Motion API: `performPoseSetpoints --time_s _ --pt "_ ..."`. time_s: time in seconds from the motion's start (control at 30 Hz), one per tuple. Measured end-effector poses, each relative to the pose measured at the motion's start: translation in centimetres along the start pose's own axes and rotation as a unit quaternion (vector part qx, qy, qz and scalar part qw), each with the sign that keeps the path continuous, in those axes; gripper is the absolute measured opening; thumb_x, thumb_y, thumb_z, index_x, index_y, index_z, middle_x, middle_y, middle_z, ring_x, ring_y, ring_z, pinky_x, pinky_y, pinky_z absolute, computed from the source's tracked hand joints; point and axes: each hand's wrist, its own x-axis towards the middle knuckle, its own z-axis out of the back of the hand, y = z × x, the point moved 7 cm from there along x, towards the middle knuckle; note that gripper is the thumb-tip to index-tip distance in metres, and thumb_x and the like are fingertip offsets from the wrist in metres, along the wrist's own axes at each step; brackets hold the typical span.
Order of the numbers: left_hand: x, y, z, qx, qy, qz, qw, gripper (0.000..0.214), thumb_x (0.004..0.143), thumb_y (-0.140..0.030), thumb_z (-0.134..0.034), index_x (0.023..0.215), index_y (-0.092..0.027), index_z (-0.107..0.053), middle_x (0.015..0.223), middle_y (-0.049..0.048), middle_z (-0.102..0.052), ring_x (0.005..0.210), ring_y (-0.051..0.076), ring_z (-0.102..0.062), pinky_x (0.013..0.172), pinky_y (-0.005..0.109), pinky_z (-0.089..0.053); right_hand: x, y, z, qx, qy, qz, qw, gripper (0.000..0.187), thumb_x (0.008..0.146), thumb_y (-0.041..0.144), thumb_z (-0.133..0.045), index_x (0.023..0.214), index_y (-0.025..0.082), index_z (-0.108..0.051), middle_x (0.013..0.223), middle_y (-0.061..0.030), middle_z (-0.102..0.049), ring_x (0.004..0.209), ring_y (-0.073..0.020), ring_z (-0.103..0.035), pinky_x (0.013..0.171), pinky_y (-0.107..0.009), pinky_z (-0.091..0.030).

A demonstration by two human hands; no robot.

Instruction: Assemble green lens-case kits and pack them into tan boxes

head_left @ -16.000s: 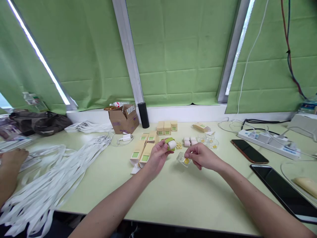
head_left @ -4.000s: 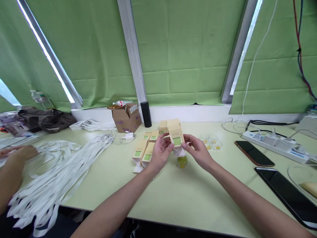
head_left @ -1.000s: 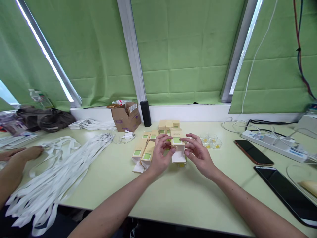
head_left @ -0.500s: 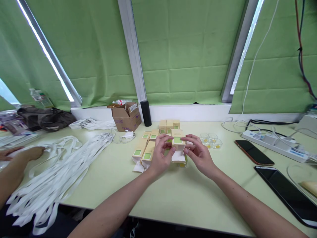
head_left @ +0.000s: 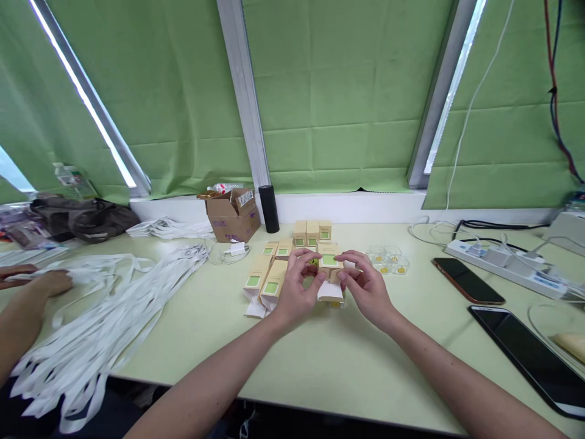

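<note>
Between my two hands is a small tan cardboard box [head_left: 329, 261] with a green window, its white-lined flap hanging open toward me. My left hand [head_left: 299, 279] grips its left side with thumb and fingers. On the other side, my right hand [head_left: 364, 280] has fingers at the top edge and the thumb low by the flap. Part of a clear plastic piece with yellow shows beneath the box, mostly hidden. Left of my hands lie similar boxes [head_left: 273, 280], some with flaps open. Several clear containers [head_left: 386, 260] with yellow contents stand to the right.
Further back are more tan boxes [head_left: 312, 230], a black cylinder [head_left: 269, 209] and a brown carton [head_left: 234, 218]. White straps [head_left: 119, 317] spread over the left, where another person's hand [head_left: 55, 282] holds some. Two phones [head_left: 468, 280] and a power strip [head_left: 507, 268] lie right.
The open flap of the box has tilted up and looks shorter, and my right thumb has moved in beside it. The other person's hand has shifted slightly left with the straps.
</note>
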Motion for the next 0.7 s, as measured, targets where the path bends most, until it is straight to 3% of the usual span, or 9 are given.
performPoseSetpoints --time_s 0.5,0.7 --pt "-0.11 -0.03 -0.03 0.007 0.014 -0.002 1.0 0.033 0.099 -0.033 -0.071 0.132 -0.028 -0.066 0.138 0.0096 -0.044 0.099 0.018 -0.067 0.095 0.04 -0.061 -0.4 -0.05 -0.01 -0.037 -0.013 0.021 0.999 0.025 0.103 0.043 -0.063 0.124 0.03 -0.069 0.142 -0.0112 -0.05 0.074 -0.0147 -0.066 0.066 -0.036 -0.06" --pt "-0.29 0.3 -0.15 -0.023 0.078 -0.012 0.997 0.05 0.099 -0.028 -0.063 0.149 -0.033 -0.059 0.147 0.0121 -0.041 0.117 0.026 -0.063 0.106 0.047 -0.056 -0.2 0.47 0.25 -0.018 -0.03 0.024 0.999 0.025 0.101 0.043 -0.067 0.122 0.03 -0.07 0.138 -0.0094 -0.05 0.077 -0.0147 -0.068 0.073 -0.038 -0.063"
